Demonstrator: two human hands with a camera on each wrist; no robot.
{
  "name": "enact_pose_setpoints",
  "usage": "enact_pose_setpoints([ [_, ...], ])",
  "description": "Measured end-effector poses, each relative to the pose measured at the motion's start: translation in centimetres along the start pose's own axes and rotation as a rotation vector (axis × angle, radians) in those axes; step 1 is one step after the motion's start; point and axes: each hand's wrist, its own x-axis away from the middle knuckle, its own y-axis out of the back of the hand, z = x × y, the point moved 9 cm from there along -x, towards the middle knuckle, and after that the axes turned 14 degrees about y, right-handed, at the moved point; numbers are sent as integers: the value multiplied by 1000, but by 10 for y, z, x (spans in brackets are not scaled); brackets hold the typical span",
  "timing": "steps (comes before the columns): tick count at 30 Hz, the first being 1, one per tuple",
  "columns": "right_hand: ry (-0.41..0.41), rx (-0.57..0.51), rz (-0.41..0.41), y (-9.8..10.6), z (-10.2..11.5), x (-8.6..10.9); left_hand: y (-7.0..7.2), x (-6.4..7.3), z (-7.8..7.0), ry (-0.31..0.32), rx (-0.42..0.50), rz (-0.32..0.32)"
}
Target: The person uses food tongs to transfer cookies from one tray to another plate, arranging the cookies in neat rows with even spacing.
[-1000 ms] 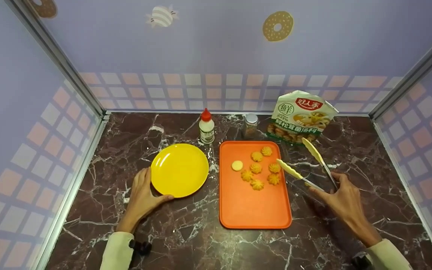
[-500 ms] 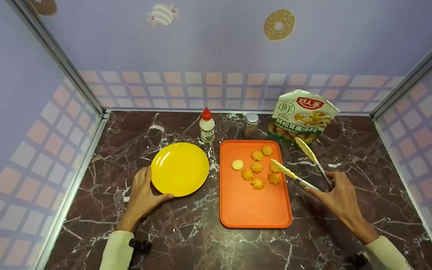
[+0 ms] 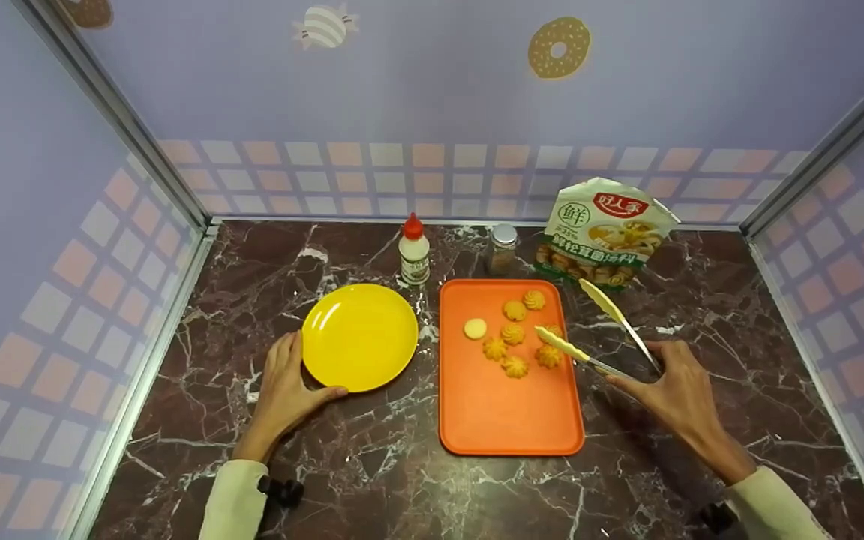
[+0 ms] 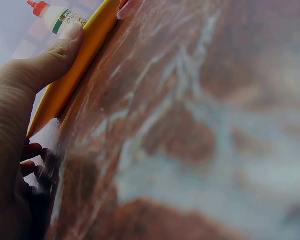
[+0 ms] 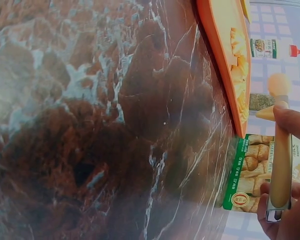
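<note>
My left hand holds the left rim of a round yellow plate; in the left wrist view the thumb lies on the plate's edge. My right hand grips a pair of tongs with pale yellow tips and metal arms. The tongs are spread apart. One tip reaches over the right side of an orange tray, partly covering a cookie; the other is in front of the food bag. Several golden swirled cookies lie on the tray's far half, with a flat pale yellow disc left of them.
Behind the plate and tray stand a red-capped squeeze bottle, a glass shaker with a silver lid and a green-and-white food bag. Purple walls enclose the dark marbled counter at the back and sides.
My right hand has moved the tongs leftward, bringing one tip from the tray's right edge to over the cookies. The left hand and plate stay put.
</note>
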Motion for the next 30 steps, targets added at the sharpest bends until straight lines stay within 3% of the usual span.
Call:
enact_pose_setpoints([
  [9,11,8,49,-5,3,-3,2,1,-3,-7,6,-3],
  [19,88,24,65,-5,12,-9,1,0,0,9,7,5],
  [30,98,45,163,-10,16,-15,1,1,-2,-2,11,-4],
])
